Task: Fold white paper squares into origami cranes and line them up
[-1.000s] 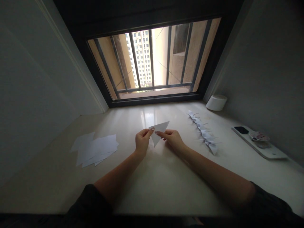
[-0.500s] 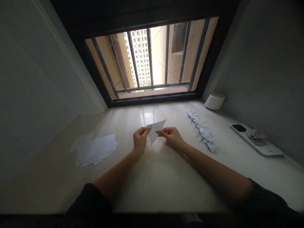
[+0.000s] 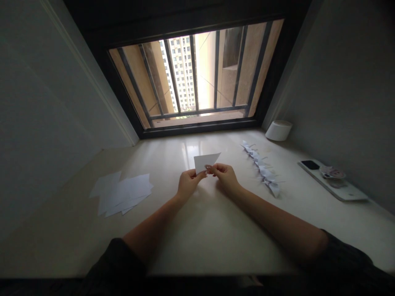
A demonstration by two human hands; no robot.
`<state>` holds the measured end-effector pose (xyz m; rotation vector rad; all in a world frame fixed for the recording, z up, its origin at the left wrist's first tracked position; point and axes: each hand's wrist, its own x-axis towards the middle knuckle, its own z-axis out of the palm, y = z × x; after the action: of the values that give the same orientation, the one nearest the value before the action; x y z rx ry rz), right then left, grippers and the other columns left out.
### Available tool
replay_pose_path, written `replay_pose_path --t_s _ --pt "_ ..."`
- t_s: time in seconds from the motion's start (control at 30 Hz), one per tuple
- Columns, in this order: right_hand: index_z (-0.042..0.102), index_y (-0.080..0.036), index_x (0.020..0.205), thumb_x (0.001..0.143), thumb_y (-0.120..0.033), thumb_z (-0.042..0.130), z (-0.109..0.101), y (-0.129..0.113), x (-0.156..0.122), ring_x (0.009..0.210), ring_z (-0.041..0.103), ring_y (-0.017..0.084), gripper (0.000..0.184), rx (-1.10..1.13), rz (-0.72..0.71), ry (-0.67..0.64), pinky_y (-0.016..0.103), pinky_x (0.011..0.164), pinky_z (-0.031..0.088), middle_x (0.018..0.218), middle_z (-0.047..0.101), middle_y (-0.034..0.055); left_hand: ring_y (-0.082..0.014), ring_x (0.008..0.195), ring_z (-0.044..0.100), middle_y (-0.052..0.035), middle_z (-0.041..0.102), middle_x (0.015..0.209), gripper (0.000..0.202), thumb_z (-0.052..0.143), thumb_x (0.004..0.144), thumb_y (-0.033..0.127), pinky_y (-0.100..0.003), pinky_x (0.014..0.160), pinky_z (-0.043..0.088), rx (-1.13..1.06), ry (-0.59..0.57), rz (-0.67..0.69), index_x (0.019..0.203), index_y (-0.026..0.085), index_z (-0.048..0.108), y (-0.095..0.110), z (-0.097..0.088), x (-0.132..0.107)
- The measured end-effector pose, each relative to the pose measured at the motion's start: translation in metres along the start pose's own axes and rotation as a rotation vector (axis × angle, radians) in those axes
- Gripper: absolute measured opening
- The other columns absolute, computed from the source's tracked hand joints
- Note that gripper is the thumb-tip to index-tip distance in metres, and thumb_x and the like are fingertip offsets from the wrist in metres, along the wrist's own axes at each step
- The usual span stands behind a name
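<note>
A folded piece of white paper [image 3: 204,161] is held up just above the white sill, in front of the window. My left hand [image 3: 189,181] pinches its lower edge, thumb pointing right. Close beside it, my right hand [image 3: 224,174] grips the lower right part of the same paper, the fingertips of both hands nearly meeting. The paper's lower corner is hidden behind the fingers. To the right of my right hand lies a row of several folded paper figures [image 3: 261,168] with thin points, probably of the same white paper.
Loose white paper sheets [image 3: 129,193] lie overlapping on the left of the sill [image 3: 197,242]. A phone [image 3: 345,191] with a round grip rests at the right, near the wall. A white rounded object [image 3: 278,130] stands in the back right corner by the barred window [image 3: 200,78].
My left hand has shifted right and down along the paper, toward my right fingertips. The paper has turned, its pointed lower end now out of sight behind the fingers.
</note>
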<state>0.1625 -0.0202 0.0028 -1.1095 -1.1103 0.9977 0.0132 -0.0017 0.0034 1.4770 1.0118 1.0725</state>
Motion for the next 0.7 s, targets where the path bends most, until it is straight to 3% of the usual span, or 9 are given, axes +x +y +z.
replay_pose_path --t_s 0.2,0.47,0.7 --pt "0.066 -0.017 0.056 0.062 -0.053 0.071 -0.004 -0.004 0.003 0.057 0.053 0.014 0.037 -0.013 0.054 0.021 0.027 0.055 0.039 0.058 0.064 0.0035 -0.0235 0.078 0.068 -0.0102 0.073 0.083 0.034 0.07 0.068 0.044 -0.033 0.072 0.052 -0.023 -0.038 0.018 0.083 0.014 0.074 0.0 0.0 0.004" --pt "0.07 -0.016 0.065 0.061 -0.053 0.071 -0.031 -0.008 0.023 0.057 0.053 0.012 0.038 -0.023 0.035 0.192 0.025 0.054 0.039 0.061 0.065 0.0039 -0.0237 0.076 0.068 -0.0103 0.073 0.08 0.036 0.068 0.07 0.046 -0.032 0.07 0.052 0.076 -0.063 0.022 0.081 0.013 0.073 -0.01 -0.002 0.007" --pt "0.065 -0.017 0.057 0.064 -0.049 0.071 -0.03 -0.006 0.022 0.058 0.051 0.012 0.033 0.039 -0.005 0.205 0.024 0.054 0.037 0.058 0.06 0.0012 -0.0234 0.076 0.067 -0.0099 0.072 0.079 0.033 0.07 0.069 0.043 -0.033 0.07 0.053 0.031 -0.059 0.016 0.081 0.013 0.073 -0.007 -0.002 0.008"
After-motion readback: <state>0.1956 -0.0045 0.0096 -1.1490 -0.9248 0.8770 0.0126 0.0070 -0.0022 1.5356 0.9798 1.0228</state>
